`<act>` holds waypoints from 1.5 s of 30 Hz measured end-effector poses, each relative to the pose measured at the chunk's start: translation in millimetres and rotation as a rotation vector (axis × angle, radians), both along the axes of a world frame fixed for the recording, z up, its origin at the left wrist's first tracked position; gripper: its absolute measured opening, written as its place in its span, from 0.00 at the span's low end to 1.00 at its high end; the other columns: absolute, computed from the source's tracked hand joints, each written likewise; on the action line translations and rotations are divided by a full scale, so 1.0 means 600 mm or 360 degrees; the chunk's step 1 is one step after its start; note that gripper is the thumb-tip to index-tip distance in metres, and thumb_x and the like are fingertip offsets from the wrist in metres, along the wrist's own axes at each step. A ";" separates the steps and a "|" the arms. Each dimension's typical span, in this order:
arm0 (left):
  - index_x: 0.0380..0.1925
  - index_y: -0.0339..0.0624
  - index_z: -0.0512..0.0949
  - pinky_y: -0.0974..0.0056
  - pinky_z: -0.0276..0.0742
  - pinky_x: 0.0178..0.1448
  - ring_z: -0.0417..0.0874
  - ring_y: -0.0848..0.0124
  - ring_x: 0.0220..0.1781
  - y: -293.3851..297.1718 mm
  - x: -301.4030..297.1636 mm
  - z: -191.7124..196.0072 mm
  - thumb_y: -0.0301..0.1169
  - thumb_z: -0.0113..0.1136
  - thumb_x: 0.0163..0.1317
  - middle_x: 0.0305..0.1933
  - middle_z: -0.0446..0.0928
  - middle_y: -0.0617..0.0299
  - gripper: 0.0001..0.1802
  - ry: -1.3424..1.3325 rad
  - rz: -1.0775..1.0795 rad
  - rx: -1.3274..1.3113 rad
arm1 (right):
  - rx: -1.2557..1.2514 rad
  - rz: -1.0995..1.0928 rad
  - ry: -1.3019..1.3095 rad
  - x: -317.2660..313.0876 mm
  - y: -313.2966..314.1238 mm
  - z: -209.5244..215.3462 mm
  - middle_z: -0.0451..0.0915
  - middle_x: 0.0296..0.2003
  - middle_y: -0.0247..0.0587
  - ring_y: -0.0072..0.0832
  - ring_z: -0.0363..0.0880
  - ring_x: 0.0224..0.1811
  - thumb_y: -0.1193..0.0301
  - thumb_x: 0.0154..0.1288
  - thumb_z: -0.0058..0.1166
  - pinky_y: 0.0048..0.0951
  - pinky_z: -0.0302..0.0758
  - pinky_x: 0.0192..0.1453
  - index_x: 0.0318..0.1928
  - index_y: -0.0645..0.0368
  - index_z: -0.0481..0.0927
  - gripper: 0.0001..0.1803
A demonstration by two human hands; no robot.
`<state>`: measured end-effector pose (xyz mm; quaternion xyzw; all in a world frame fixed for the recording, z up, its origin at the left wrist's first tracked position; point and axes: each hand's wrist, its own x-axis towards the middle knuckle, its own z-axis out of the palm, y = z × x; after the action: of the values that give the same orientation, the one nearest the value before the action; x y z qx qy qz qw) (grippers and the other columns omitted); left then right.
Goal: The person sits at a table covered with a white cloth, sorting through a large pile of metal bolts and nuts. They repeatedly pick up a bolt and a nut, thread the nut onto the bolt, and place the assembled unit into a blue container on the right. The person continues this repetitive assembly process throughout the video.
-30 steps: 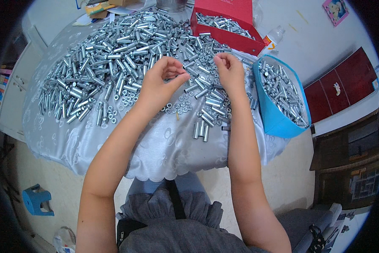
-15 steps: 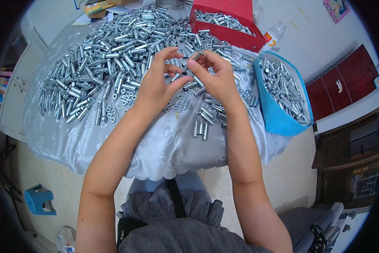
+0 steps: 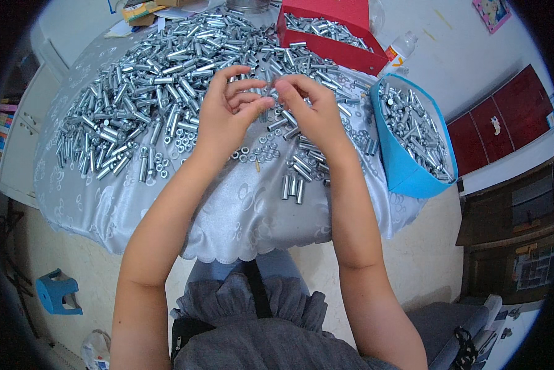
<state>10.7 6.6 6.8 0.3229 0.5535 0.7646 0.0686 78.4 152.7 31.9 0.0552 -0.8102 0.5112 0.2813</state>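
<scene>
My left hand and my right hand meet above the near side of a large heap of silvery metal expansion bolts. A slim metal bolt shows between the two sets of fingertips, partly hidden by them. My left thumb and fingers close around its lower part. The thumb and forefinger of my right hand pinch at its upper end; what exactly they grip is hidden. Beneath and between my hands lie loose nuts. Short metal sleeves lie near my right wrist.
A blue fabric bin full of bolts stands at the table's right. Behind it are a red box holding more bolts and a clear plastic bottle. A silvery patterned tablecloth hangs over the front edge. A blue stool stands lower left.
My left hand has shifted slightly left and turned, its fingers curling in more. The metal piece that stuck up from my right fingertips no longer shows there; the right fingertips have moved slightly left.
</scene>
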 end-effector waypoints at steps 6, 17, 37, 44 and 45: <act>0.55 0.36 0.64 0.70 0.77 0.43 0.81 0.70 0.43 -0.006 -0.008 0.011 0.25 0.63 0.54 0.48 0.77 0.51 0.28 -0.0324 0.0017 0.0014 | -0.0144 0.0071 -0.0124 -0.003 0.002 -0.001 0.77 0.25 0.34 0.16 0.72 0.27 0.64 0.65 0.50 0.19 0.69 0.31 0.38 0.63 0.80 0.14; 0.53 0.35 0.66 0.70 0.77 0.45 0.80 0.72 0.44 -0.009 -0.015 0.009 0.25 0.62 0.55 0.45 0.78 0.52 0.25 -0.0254 0.0033 0.0074 | -0.0170 0.0158 -0.0306 -0.001 -0.008 -0.001 0.77 0.25 0.30 0.13 0.70 0.26 0.66 0.60 0.57 0.17 0.69 0.31 0.39 0.64 0.78 0.13; 0.51 0.34 0.72 0.70 0.76 0.46 0.81 0.71 0.44 -0.013 -0.015 0.011 0.33 0.53 0.64 0.45 0.79 0.53 0.18 -0.0139 0.0074 0.0035 | 0.0021 0.0106 -0.0324 -0.005 -0.012 -0.009 0.75 0.25 0.33 0.19 0.69 0.27 0.68 0.49 0.65 0.21 0.69 0.32 0.33 0.64 0.80 0.14; 0.46 0.34 0.74 0.74 0.73 0.42 0.80 0.76 0.42 -0.015 -0.017 0.015 0.33 0.55 0.63 0.41 0.80 0.56 0.16 -0.0030 0.0207 0.0035 | 0.0044 0.0105 -0.0382 -0.003 -0.010 -0.007 0.76 0.26 0.34 0.19 0.71 0.28 0.68 0.49 0.65 0.21 0.70 0.34 0.34 0.65 0.80 0.14; 0.46 0.34 0.74 0.74 0.73 0.42 0.80 0.76 0.42 -0.016 -0.016 0.017 0.32 0.57 0.62 0.40 0.80 0.57 0.16 -0.0029 0.0214 0.0047 | 0.0045 0.0112 -0.0393 -0.003 -0.010 -0.006 0.76 0.26 0.34 0.19 0.71 0.28 0.68 0.49 0.64 0.21 0.70 0.35 0.34 0.65 0.80 0.14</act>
<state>1.0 -2.8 16.8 0.2789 0.5619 0.7786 0.0173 76.9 146.9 28.0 0.0242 -0.8433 0.5122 0.1606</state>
